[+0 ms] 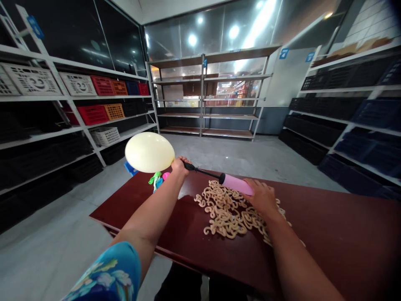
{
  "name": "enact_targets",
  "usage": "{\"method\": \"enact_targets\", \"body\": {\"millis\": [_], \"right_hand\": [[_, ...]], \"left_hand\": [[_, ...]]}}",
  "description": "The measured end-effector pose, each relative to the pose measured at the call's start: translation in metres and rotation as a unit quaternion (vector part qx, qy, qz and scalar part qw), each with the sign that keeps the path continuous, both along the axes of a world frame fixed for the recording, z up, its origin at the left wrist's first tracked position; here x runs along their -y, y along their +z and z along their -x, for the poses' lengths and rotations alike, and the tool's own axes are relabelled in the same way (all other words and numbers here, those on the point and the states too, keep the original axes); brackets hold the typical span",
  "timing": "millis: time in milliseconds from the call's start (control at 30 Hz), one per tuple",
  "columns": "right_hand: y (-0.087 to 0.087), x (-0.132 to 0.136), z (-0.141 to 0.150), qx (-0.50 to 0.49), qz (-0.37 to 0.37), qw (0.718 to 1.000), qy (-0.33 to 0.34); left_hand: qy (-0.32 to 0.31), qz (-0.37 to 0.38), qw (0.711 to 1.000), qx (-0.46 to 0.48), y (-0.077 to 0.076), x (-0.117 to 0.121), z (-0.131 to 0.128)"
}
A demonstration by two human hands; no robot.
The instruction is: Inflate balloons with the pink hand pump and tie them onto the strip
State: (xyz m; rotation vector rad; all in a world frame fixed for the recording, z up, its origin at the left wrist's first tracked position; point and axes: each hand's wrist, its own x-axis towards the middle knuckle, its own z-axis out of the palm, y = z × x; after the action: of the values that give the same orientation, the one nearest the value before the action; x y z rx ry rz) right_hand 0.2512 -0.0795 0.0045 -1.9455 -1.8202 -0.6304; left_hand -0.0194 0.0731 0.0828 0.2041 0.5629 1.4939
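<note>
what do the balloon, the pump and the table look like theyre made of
Balloon: probably latex, pale yellow and stretched round, with a soft sheen. Pump: likely plastic, its pink barrel smooth and evenly coloured. Table: glossy red-brown top with reflections, perhaps varnished wood or laminate; can't tell which.

Shelves (75, 110) holding crates (95, 115) line the left side. A rear rack (201, 94) stands before a window (175, 37) showing bright lights (234, 31). The floor (219, 152) is grey.
</note>
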Motion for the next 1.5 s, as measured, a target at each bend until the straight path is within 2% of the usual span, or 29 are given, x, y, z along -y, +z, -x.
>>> {"method": "enact_targets", "body": {"millis": [100,167,400,533,633,900,1000,1100,1267,1367,1500], "right_hand": [[0.001,0.0,-0.002,-0.003,-0.005,1.0,-0.012],[0.0,-0.001,-0.001,-0.003,-0.003,1.0,-0.012],[-0.003,-0.005,0.012,0.015,-0.005,0.998,0.069],[-0.003,-0.003,0.017,0.014,0.011,0.995,0.096],[-0.003,-0.002,0.014,0.013,0.011,0.996,0.083],[-0.002,-0.001,-0.002,0.003,0.009,1.0,0.02],[-0.003,-0.003,0.002,-0.002,0.013,1.0,0.026],[-0.004,-0.004,0.009,0.003,0.012,0.999,0.048],[-0.005,-0.005,0.019,0.008,0.023,0.995,0.093],[-0.006,-0.005,0.021,0.005,0.037,0.994,0.099],[0.002,-0.001,0.027,0.011,0.032,0.997,0.063]], "left_hand": [[0.011,0.005,1.0,0.003,0.003,-0.003,0.007],[0.012,0.004,1.0,0.004,0.0,0.0,0.003],[-0.015,0.027,0.999,0.014,-0.025,0.033,-0.044],[-0.03,0.029,0.999,0.007,-0.03,0.044,-0.059],[-0.024,0.027,0.999,-0.004,-0.027,0.038,-0.05],[0.012,0.01,1.0,-0.009,-0.006,0.0,0.01],[0.027,0.016,0.999,-0.004,-0.008,-0.001,0.016],[0.027,0.022,0.999,0.005,-0.017,0.008,0.004],[-0.001,0.029,0.999,0.023,-0.034,0.032,-0.035],[-0.01,0.019,0.999,0.026,-0.036,0.042,-0.051],[-0.014,0.017,1.0,0.018,-0.033,0.048,-0.053]]}}
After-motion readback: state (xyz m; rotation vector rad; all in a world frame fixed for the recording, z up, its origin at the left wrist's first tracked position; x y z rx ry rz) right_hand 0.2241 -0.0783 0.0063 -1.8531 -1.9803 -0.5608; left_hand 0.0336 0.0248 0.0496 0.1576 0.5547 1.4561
